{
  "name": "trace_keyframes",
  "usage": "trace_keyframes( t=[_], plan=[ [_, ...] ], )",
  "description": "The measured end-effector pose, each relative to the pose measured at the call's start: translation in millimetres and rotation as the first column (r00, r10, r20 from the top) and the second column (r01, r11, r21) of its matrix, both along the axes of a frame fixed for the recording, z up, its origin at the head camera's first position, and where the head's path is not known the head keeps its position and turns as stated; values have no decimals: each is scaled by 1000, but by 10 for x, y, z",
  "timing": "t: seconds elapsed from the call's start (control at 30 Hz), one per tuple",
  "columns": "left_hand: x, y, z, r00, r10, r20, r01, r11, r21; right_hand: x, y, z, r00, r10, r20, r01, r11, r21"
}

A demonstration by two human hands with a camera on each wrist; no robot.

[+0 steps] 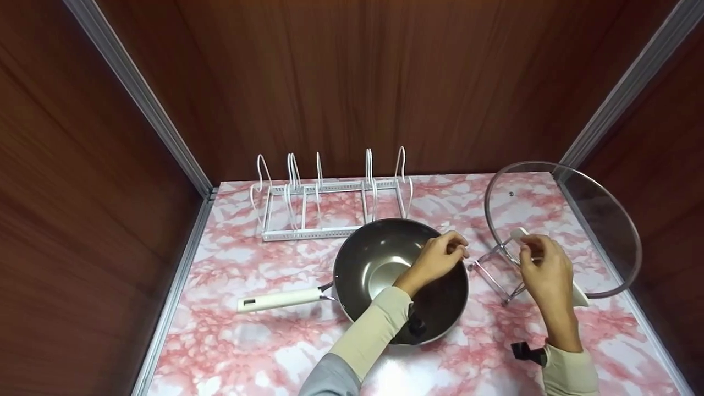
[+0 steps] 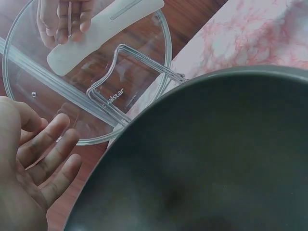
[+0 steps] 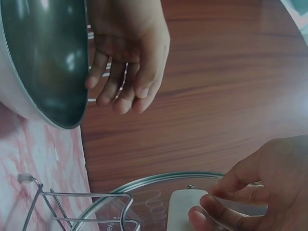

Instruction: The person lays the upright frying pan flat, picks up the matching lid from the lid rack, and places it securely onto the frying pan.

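Observation:
A dark wok (image 1: 363,258) with a cream handle (image 1: 283,300) sits on the table, its inside facing up. My left hand (image 1: 438,256) hovers over the wok's right side, fingers loosely bent and holding nothing. A clear glass lid (image 1: 572,192) with a metal rim stands tilted in a small wire stand (image 1: 492,278) to the right. Beside the lid's long white handle (image 3: 185,209), my right hand (image 1: 550,269) has its fingers loosely curved, with a gap between thumb and forefinger. The hand covers the middle of the handle in the head view, so contact is unclear.
Behind the wok stands a white wire rack (image 1: 316,234) with several upright loops. Pink-and-white marbled covering (image 1: 220,341) spreads over the table. Dark wood-grain panels (image 1: 330,82) rise at the back and on both sides, joined by metal strips (image 1: 165,126).

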State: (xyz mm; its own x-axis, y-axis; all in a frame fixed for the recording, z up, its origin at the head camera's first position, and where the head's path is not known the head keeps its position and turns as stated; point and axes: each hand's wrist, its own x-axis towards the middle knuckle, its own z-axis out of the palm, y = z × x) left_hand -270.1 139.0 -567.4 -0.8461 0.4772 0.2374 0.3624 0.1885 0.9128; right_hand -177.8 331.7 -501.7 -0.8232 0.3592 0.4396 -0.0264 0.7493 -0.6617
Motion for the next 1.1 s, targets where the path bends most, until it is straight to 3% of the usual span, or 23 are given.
trace_keyframes(
  t=[0.6,1.1],
  plan=[
    [-50,246,82,996,-20,-84,11,994,-105,39,56,14,998,-58,-22,59,998,38],
    [-133,349,92,996,-34,-84,14,972,-234,146,145,5,993,-120,-15,121,993,14]
  ],
)
